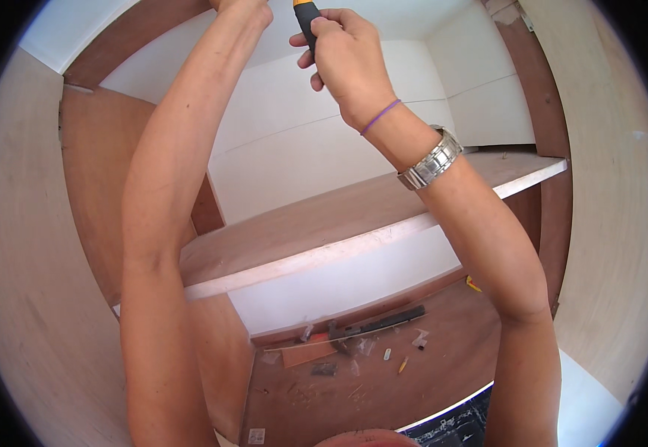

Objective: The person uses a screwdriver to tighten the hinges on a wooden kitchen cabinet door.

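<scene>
- My R hand [346, 63]: raised, thumb and curled fingers wrapped round the black-and-yellow handle [307, 22], fingertips showing past its L side; handle stands near upright, slightly tilted, its upper end cut off by the top of the view
- Handle's location: in my R grip, up in front of the white back panel [286, 112], higher than the shelf [301, 231] and btwn its L & R ends
- My L hand [242, 6]: mostly out of view at top, nr the handle; can't tell if its fingers are spread, pressed together or pinching sth
- My R wrist: metal watch [432, 160], w/ thin purple band [380, 117] just beyond it toward the hand
- Shelf: brown top, pale front edge, crossed by my R forearm nr its R end
- Lower board [443, 343], nr back edge: long black bar [391, 319], w/ reddish flat piece [309, 353] to its L
- Same board, farther from back edge: small yellow item [403, 365], small pale oval item [387, 354], dark flat piece [324, 369], clear plastic scraps [366, 346]
- Same board, front L corner: white label [257, 436]
</scene>
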The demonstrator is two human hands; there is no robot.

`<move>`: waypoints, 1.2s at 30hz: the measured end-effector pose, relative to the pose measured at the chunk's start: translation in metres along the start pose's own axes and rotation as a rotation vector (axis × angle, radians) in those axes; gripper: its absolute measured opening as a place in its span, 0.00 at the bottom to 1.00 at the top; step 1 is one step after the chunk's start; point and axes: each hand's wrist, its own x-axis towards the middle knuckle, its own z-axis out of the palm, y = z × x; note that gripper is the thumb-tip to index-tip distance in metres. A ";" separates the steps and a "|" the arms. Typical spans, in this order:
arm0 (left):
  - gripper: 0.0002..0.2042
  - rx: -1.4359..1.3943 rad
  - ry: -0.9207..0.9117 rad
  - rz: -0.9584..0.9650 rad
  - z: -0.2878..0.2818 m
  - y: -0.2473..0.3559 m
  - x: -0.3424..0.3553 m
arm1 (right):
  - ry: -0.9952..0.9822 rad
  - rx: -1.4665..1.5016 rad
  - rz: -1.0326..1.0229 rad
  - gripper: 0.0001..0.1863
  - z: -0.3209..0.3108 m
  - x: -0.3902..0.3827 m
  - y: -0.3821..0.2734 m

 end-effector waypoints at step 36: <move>0.09 0.010 0.178 -0.089 0.004 -0.007 0.006 | 0.036 -0.191 -0.089 0.17 0.011 -0.005 -0.025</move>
